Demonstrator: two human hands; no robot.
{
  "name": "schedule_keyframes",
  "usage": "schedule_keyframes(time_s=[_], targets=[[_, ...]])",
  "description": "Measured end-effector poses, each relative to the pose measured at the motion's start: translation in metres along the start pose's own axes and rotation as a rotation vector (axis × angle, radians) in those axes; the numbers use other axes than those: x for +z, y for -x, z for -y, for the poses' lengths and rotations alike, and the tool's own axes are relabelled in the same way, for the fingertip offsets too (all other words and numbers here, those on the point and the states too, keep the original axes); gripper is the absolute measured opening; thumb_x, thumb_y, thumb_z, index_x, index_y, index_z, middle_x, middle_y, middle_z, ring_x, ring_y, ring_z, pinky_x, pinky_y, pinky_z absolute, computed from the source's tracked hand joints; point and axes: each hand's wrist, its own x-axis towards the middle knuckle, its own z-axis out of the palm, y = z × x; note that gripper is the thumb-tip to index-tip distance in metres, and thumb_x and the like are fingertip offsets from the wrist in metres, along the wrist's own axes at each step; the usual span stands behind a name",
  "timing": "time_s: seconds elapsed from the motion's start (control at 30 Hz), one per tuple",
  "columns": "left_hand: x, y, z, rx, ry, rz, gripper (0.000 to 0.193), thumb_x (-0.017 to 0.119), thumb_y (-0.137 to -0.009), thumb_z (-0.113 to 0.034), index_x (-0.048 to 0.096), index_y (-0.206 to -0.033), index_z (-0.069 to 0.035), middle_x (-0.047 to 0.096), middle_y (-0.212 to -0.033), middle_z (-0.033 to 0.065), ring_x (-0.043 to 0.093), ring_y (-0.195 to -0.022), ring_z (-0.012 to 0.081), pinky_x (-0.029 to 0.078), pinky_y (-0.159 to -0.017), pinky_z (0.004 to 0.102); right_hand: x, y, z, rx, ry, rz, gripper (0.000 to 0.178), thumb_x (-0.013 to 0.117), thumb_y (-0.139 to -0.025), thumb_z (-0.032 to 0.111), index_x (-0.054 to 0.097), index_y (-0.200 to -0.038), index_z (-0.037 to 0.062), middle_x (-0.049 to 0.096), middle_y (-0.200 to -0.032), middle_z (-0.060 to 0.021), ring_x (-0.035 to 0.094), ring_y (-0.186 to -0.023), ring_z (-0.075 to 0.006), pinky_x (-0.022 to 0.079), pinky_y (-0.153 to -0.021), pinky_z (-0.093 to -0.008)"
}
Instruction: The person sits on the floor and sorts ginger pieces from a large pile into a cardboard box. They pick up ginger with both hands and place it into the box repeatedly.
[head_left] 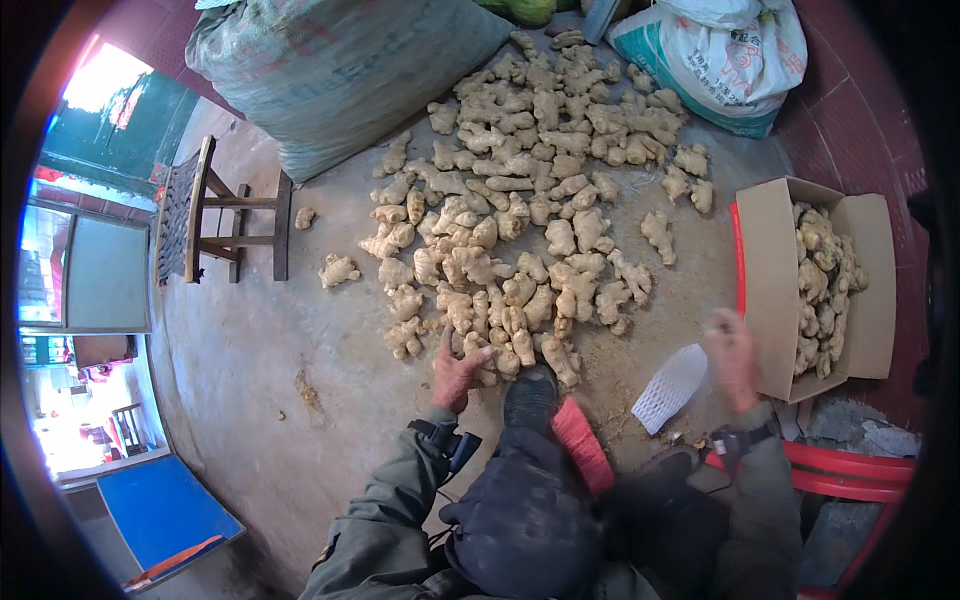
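A broad heap of ginger roots (520, 200) spreads over the concrete floor in front of me. My left hand (458, 374) is at the heap's near edge, thumb and forefinger spread apart against some ginger pieces. Over on the right, my right hand (733, 362) is smeared by motion beside the cardboard box, and its fingers cannot be made out. More ginger (825, 285) fills part of that open cardboard box (768, 290). Between my right hand and my shoe lies a white foam net sleeve (670, 388).
A large woven sack (350, 80) stands at the far left, a white and green sack (715, 65) at the far right. A wooden stool (235, 215) lies on its side at left. Near me are a red strip (582, 445), my shoe (528, 398) and a red plastic frame (850, 470).
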Motion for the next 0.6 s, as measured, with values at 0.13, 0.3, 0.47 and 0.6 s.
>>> schedule_keyframes(time_s=[0.13,0.3,0.47,0.6], targets=[[-0.004,0.001,-0.006,-0.024,0.029,0.062,0.102,0.081,-0.090,-0.005,0.017,-0.169,-0.013,0.064,-0.135,0.0181,0.074,-0.104,0.0298,0.068,-0.064,0.0445,0.101,0.011,0.058,0.149,-0.192,0.628,0.060,0.075,-0.098,0.039,0.063,-0.136,-0.0058,0.068,-0.131,-0.0231,0.068,-0.121,-0.0302,0.054,-0.102,-0.0409],[-0.001,0.000,-0.006,0.083,0.075,0.062,0.105,0.087,-0.084,-0.001,0.023,-0.168,-0.005,0.062,-0.143,0.0197,0.071,-0.111,0.0236,0.064,-0.085,0.0370,0.193,0.021,0.090,0.340,-0.340,0.669,0.098,0.082,-0.088,0.050,0.039,-0.157,-0.0056,0.051,-0.155,-0.0284,0.052,-0.144,-0.0359,0.046,-0.115,-0.0445],[-0.002,-0.016,-0.010,0.002,-0.029,0.160,0.108,0.088,-0.084,-0.003,0.021,-0.168,0.000,0.050,-0.158,0.0200,0.068,-0.119,0.0236,0.061,-0.092,0.0346,0.211,0.029,0.100,0.206,-0.021,0.607,0.107,0.087,-0.076,0.044,0.037,-0.158,-0.0040,0.050,-0.155,-0.0308,0.049,-0.144,-0.0427,0.042,-0.118,-0.0479],[0.002,-0.027,-0.010,-0.005,-0.116,0.180,0.110,0.089,-0.083,-0.008,0.019,-0.168,0.003,0.044,-0.164,0.0197,0.061,-0.132,0.0265,0.054,-0.106,0.0367,0.216,0.025,0.092,0.320,-0.144,0.623,0.104,0.086,-0.075,0.038,0.037,-0.157,-0.0030,0.051,-0.153,-0.0314,0.051,-0.142,-0.0424,0.043,-0.116,-0.0473]])
